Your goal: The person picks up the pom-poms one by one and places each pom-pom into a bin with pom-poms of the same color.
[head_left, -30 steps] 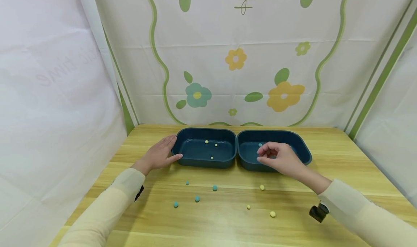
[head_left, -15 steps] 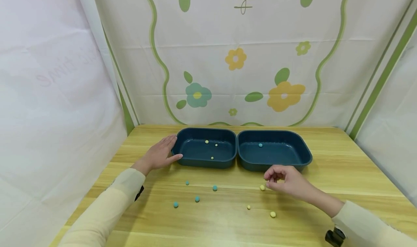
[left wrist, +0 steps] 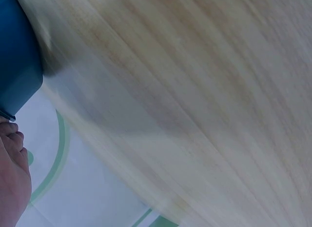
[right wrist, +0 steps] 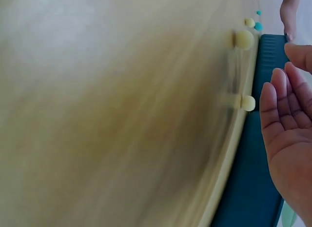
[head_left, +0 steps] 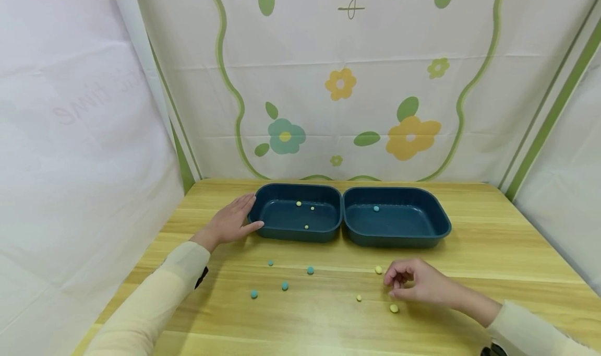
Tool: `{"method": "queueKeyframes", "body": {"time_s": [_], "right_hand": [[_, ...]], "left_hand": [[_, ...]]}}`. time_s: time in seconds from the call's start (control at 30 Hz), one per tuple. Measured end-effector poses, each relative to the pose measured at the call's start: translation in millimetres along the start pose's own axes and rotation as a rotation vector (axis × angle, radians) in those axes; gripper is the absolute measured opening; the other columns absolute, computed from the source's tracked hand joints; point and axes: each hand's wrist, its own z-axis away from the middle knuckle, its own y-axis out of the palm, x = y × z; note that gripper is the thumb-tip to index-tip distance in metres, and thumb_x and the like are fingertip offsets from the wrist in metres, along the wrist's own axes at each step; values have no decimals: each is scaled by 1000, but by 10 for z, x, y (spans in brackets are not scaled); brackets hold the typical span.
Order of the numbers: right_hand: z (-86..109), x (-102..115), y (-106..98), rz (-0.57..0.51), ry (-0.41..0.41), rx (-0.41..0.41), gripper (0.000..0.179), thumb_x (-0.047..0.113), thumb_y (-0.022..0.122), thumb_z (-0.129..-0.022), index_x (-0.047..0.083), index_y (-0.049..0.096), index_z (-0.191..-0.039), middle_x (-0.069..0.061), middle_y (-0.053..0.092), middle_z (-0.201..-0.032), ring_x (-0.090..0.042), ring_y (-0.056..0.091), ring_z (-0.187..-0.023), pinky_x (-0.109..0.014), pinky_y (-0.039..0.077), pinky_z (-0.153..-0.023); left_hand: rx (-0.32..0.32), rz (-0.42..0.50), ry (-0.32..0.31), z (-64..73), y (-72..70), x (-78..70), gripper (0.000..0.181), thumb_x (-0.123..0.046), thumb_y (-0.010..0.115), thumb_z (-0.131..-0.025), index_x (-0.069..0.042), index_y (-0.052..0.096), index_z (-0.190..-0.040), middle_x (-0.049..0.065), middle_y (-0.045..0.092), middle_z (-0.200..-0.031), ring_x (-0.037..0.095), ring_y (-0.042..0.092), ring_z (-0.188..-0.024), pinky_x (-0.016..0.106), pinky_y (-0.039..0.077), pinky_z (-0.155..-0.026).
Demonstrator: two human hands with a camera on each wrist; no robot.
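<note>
My left hand [head_left: 231, 221] rests against the left end of the left blue tray [head_left: 297, 236], fingers straight along its side and thumb at the front rim. In the left wrist view, part of that hand [left wrist: 12, 173] shows below the tray [left wrist: 19, 56]. Over the table on the right, my right hand [head_left: 420, 283] hovers with loosely bent fingers, nothing held. A yellow ball [head_left: 394, 308] lies just below its thumb, and another yellow ball [head_left: 378, 270] sits beside its fingertips. The right wrist view shows this hand [right wrist: 292, 124] with thumb and fingers apart.
A smaller yellow ball [head_left: 359, 298] lies further left, and several teal balls [head_left: 285, 286] are scattered at front left. The left tray contains 3 yellow balls [head_left: 298, 203]. One blue ball [head_left: 376, 209] lies in the right tray [head_left: 396, 241]. A printed cloth [head_left: 310, 100] hangs behind the table.
My right hand has moved from over the right tray toward the front of the table, close to the yellow balls. The blue ball in that tray is now fully visible. My left hand stays put.
</note>
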Motion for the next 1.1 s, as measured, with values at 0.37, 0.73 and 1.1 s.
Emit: {"method": "queueKeyframes", "body": {"time_s": [0.37, 0.73, 1.1], "right_hand": [[59, -40, 51, -57, 78, 117, 11, 8, 73, -87, 7, 68, -96, -1, 65, -85, -5, 58, -72, -26, 54, -60], [100, -87, 56, -35, 99, 157, 14, 15, 75, -86, 12, 67, -97, 1, 64, -85, -6, 58, -73, -26, 54, -62], [81, -39, 81, 85, 35, 159, 15, 12, 76, -85, 17, 66, -95, 7, 62, -85, -3, 56, -73, -23, 52, -60]], "left_hand": [[3, 7, -1, -1, -12, -22, 86, -57, 43, -98, 6, 20, -151, 21, 18, -158, 35, 16, -145, 46, 14, -117], [1, 5, 1, 9, -21, -37, 85, -57, 43, -99, 7, 20, -151, 22, 18, -158, 35, 16, -145, 46, 14, -117], [-4, 0, -7, 11, -13, -30, 86, -58, 42, -98, 6, 20, -151, 21, 19, -158, 35, 16, -145, 46, 14, -117]]}}
